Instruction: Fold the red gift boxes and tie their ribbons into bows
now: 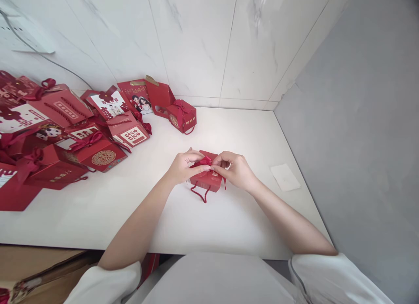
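A small red gift box (pixel 207 180) with a red cord handle stands on the white counter (pixel 229 216) in front of me. A red ribbon (pixel 203 162) lies on its top. My left hand (pixel 183 165) pinches the ribbon from the left side. My right hand (pixel 236 169) pinches it from the right, fingertips meeting the left hand's over the box lid. Both hands hide most of the box's top.
Several red gift boxes and bags (pixel 65 134) are piled on the left of the counter, one bowed box (pixel 182 115) farther back. A white paper slip (pixel 284 177) lies at right near the grey wall (pixel 360 142). A cardboard carton (pixel 36 269) sits below left.
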### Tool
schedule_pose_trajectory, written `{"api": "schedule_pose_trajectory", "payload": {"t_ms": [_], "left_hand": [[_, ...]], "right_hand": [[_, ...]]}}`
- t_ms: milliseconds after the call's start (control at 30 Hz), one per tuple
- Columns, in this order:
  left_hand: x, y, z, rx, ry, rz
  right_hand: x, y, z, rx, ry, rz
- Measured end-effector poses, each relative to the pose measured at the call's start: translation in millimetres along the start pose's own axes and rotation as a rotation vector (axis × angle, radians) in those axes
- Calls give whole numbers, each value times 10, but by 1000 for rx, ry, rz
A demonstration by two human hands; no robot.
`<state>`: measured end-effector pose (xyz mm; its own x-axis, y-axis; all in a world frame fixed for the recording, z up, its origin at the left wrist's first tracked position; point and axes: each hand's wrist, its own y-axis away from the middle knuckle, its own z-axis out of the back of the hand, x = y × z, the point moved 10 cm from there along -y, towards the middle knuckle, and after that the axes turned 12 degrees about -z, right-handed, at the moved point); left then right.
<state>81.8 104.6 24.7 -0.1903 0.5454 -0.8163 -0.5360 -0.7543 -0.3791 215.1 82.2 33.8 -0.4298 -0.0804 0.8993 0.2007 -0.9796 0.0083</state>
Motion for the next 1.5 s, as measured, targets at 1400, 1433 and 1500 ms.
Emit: {"api": "schedule_pose_trajectory", "payload": {"t_ms": [1400, 1433, 1500], "left_hand": [[301, 251, 153, 368, 276, 337], [317, 254, 150, 385, 281, 322], [329, 266, 130, 431, 292, 295]], "right_hand": [[-99, -93, 74, 329, 70, -83], [-105, -101, 73, 343, 84, -71], [-107, -107, 59, 375, 114, -48]]}}
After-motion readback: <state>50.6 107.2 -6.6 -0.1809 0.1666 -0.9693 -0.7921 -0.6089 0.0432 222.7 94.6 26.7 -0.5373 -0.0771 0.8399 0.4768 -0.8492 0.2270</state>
